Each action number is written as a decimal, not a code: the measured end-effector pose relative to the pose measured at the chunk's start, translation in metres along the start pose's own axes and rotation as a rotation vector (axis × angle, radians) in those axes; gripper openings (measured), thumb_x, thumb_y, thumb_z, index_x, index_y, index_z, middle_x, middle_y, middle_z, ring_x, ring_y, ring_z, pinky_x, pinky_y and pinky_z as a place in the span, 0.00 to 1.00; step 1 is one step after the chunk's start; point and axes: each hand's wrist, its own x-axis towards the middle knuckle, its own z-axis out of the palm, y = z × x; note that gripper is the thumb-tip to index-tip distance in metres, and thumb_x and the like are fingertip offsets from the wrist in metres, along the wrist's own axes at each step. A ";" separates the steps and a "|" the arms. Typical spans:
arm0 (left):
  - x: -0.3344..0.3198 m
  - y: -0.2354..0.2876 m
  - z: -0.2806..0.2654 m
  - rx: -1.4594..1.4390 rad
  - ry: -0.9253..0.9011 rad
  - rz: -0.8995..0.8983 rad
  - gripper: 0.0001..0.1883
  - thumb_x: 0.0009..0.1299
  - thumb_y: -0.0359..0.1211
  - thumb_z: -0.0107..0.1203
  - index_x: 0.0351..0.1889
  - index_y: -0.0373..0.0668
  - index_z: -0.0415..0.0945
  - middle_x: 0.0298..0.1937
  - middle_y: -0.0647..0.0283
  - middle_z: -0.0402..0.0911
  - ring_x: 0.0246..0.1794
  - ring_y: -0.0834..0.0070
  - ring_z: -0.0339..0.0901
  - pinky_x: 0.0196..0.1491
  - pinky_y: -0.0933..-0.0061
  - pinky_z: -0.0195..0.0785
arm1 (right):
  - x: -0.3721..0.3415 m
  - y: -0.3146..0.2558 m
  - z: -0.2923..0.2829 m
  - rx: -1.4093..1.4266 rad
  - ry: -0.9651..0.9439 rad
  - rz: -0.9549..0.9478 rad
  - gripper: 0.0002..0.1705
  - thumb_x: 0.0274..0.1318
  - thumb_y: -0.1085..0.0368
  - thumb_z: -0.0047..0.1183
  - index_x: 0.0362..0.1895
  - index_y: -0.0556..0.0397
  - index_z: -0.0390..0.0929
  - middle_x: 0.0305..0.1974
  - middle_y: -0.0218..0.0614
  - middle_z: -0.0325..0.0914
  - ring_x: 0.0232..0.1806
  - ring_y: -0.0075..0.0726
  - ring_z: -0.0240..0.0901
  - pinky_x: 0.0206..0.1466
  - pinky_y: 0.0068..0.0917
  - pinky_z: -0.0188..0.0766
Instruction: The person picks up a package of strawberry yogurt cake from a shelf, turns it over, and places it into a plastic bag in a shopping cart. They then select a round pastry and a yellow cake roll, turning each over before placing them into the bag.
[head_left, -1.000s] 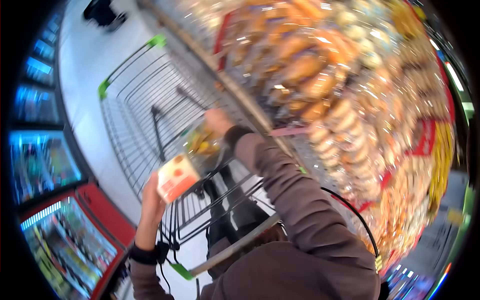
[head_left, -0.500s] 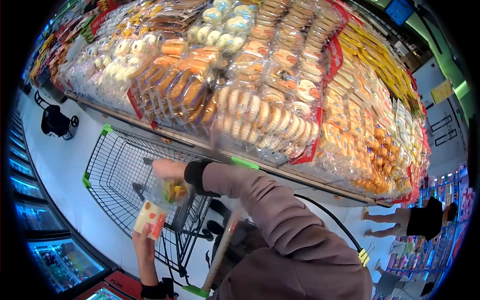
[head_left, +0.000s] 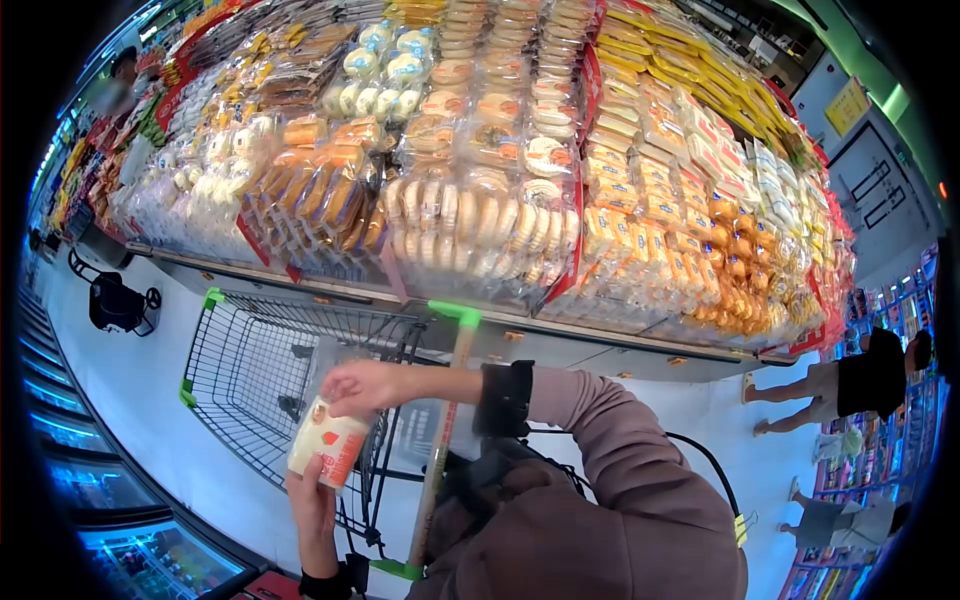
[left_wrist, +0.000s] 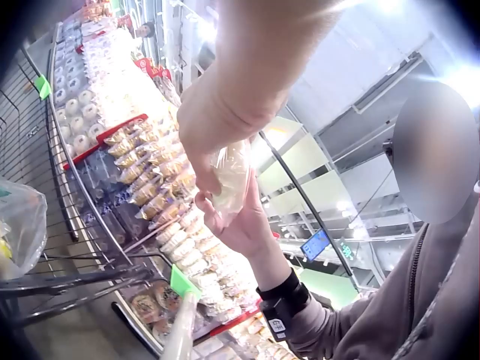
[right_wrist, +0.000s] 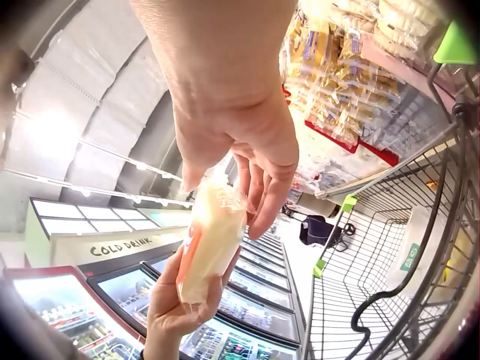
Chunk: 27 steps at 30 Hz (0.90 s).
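Observation:
A wrapped pack of pale bread [head_left: 320, 445] with an orange-red label is held over the shopping cart. My left hand [head_left: 312, 497] grips its near end, thumb on the front. My right hand [head_left: 362, 388] pinches the clear wrapper at the other end. In the right wrist view, the right hand's [right_wrist: 236, 142] thumb and fingers close around the top of the wrapper. There the left hand [right_wrist: 180, 304] holds the bottom from below. A clear plastic bag [left_wrist: 21, 229] sits in the cart, partly hidden behind the right hand in the head view.
The wire cart [head_left: 235, 350] with green corners stands before me, its handle [head_left: 440, 450] near my body. Along its far side runs a display [head_left: 480, 230] heaped with packaged breads. Lit coolers [head_left: 150, 550] line the left. A dark wheeled carrier [head_left: 117, 300] and other people [head_left: 868, 385] stand farther off.
My right hand has moved from beside the bag over the cart to the bread pack's upper end. The left hand keeps holding the pack. The head view has turned rightward along the display.

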 end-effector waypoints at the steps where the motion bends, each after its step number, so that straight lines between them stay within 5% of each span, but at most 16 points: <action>1: -0.003 0.000 0.008 0.010 -0.017 -0.006 0.24 0.63 0.28 0.50 0.55 0.27 0.58 0.52 0.52 0.69 0.49 0.68 0.71 0.51 0.70 0.65 | -0.009 -0.002 0.004 0.018 -0.001 -0.034 0.22 0.51 0.60 0.55 0.47 0.57 0.66 0.36 0.31 0.72 0.38 0.19 0.66 0.38 0.16 0.66; 7: -0.014 -0.006 0.047 0.067 -0.115 -0.028 0.24 0.61 0.28 0.53 0.54 0.29 0.59 0.50 0.53 0.70 0.48 0.69 0.71 0.51 0.71 0.65 | -0.072 -0.037 0.012 -0.210 0.028 -0.110 0.23 0.48 0.60 0.57 0.46 0.56 0.67 0.33 0.25 0.69 0.32 0.15 0.61 0.31 0.16 0.60; 12: -0.015 -0.024 0.083 0.113 -0.230 -0.041 0.25 0.58 0.26 0.55 0.53 0.32 0.60 0.49 0.55 0.70 0.48 0.72 0.70 0.52 0.72 0.64 | -0.128 -0.046 0.005 -0.109 0.019 -0.058 0.30 0.46 0.61 0.59 0.52 0.54 0.62 0.44 0.31 0.68 0.47 0.21 0.63 0.49 0.21 0.64; 19: -0.012 -0.059 0.149 0.093 -0.275 -0.005 0.26 0.57 0.26 0.56 0.53 0.31 0.59 0.50 0.55 0.69 0.51 0.72 0.69 0.54 0.71 0.61 | -0.206 -0.066 -0.018 -0.233 0.188 -0.103 0.29 0.47 0.65 0.58 0.54 0.53 0.61 0.46 0.30 0.67 0.47 0.20 0.62 0.49 0.22 0.63; 27: -0.002 -0.078 0.185 0.205 -0.248 0.032 0.22 0.57 0.21 0.53 0.51 0.30 0.64 0.47 0.56 0.74 0.47 0.75 0.72 0.51 0.77 0.62 | -0.261 -0.054 -0.047 -0.046 0.311 -0.260 0.29 0.50 0.67 0.53 0.57 0.56 0.59 0.51 0.34 0.67 0.51 0.22 0.62 0.53 0.24 0.61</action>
